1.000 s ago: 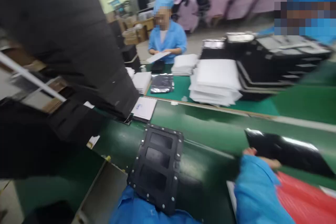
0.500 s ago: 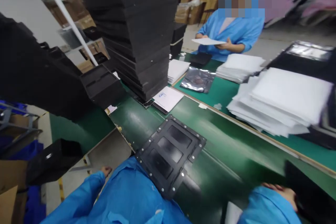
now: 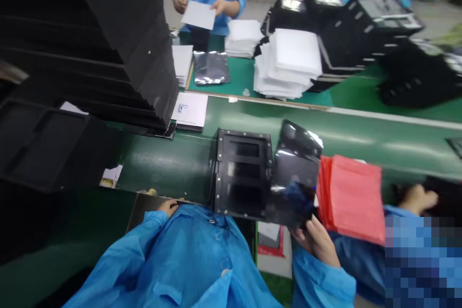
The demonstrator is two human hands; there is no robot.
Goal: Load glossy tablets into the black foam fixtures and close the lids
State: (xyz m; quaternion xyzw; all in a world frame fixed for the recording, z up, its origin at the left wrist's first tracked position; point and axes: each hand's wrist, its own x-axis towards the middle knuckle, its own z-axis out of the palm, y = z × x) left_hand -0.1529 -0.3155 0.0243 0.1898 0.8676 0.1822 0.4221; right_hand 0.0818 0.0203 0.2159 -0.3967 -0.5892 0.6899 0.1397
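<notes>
My right hand (image 3: 319, 241) is closed on the lower edge of a thin, glossy black panel (image 3: 296, 173), which is tilted up beside a black frame-like tray (image 3: 244, 173). The tray lies on the green table in front of me, with three recessed windows and small pale dots around its rim. The panel's left edge overlaps or meets the tray's right side; I cannot tell if they touch. My left hand (image 3: 169, 207) rests at the table's front edge, fingers curled, with nothing visible in it.
Red sheets (image 3: 357, 197) lie to the right, beside another person's hand (image 3: 418, 199). A tall black stack (image 3: 119, 43) stands left. White foam sheets (image 3: 288, 62) and black boxed stacks (image 3: 335, 29) are at the back, where a person holds a white sheet (image 3: 199, 14).
My view has swung right. My right hand has come in from the right with the black panel to beside the tray. My left hand has moved up to the table edge.
</notes>
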